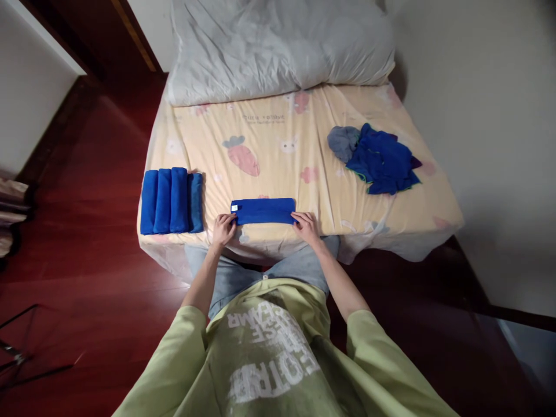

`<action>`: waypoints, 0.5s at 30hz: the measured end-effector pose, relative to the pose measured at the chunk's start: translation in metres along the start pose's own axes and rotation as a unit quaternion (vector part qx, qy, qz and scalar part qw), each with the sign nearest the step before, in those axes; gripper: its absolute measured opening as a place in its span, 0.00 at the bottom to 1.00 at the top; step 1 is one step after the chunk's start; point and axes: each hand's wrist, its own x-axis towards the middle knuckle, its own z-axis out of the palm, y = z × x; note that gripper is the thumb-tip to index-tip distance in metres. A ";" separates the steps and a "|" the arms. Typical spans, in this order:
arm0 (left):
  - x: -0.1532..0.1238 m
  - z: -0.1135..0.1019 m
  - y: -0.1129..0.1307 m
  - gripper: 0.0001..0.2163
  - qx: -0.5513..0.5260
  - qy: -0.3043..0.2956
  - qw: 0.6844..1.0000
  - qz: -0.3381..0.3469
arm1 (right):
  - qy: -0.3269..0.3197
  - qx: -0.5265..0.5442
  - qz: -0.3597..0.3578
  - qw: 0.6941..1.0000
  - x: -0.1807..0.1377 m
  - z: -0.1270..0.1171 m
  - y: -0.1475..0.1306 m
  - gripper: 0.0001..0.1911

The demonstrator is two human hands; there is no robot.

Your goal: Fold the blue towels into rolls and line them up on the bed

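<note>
A blue towel (264, 212), folded into a long flat strip with a small white label at its left end, lies near the front edge of the bed. My left hand (225, 229) pinches its lower left corner between thumb and fingers. At the opposite end my right hand (306, 226) grips the lower right corner the same way. To the left, several rolled or folded blue towels (163, 201) lie side by side in a row. Farther right is a loose heap of blue cloths (382, 159) with a grey cloth (343, 143) at its left side.
The bed (269, 136) has a yellow sheet with carrot and rabbit prints. A bulky white duvet (282, 49) covers its far end. A wall stands close on the right. At lower left, thin black stand legs (19, 359) rest on the dark red floor (91, 289).
</note>
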 end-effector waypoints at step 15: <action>0.011 0.000 -0.012 0.16 -0.074 0.011 0.996 -0.055 | 0.024 0.159 0.146 0.976 0.013 0.015 0.026 0.19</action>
